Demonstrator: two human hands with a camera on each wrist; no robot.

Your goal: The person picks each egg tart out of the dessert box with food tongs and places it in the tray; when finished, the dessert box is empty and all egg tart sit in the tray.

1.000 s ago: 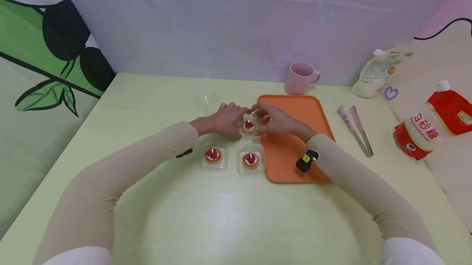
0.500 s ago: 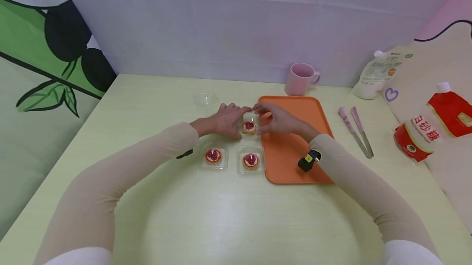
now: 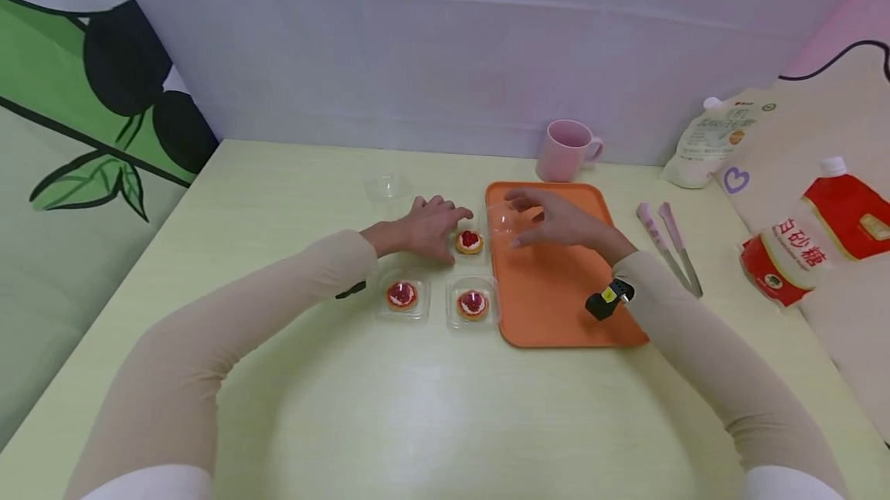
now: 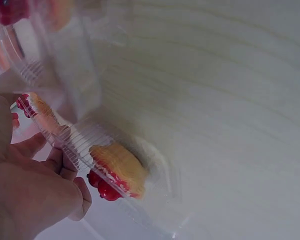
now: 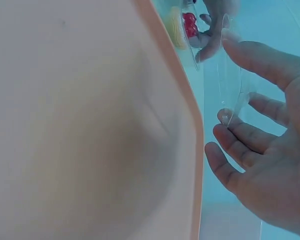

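Note:
My left hand [image 3: 429, 229] holds the left side of a clear plastic container base [image 4: 76, 142]. Inside that base sits a small tart [image 3: 469, 242] topped with red berries and white cream. Between thumb and fingertips, my right hand [image 3: 556, 222] pinches a clear plastic lid [image 5: 231, 75], raised over the left part of the orange tray [image 3: 556, 295]. Two more tarts stand nearer to me: the left tart [image 3: 402, 295] and the right tart [image 3: 473, 303], each in a clear plastic box.
Another clear plastic piece [image 3: 388, 187] lies at the back left. A pink mug [image 3: 566, 151] stands behind the tray. To the right are tongs [image 3: 670, 249] with pink handles, a white spouted pouch [image 3: 709, 141] and a red-and-white sugar bag [image 3: 799, 241].
My right hand has lifted the lid away from the back tart's container and moved it right, over the tray. My left hand has stayed at the container.

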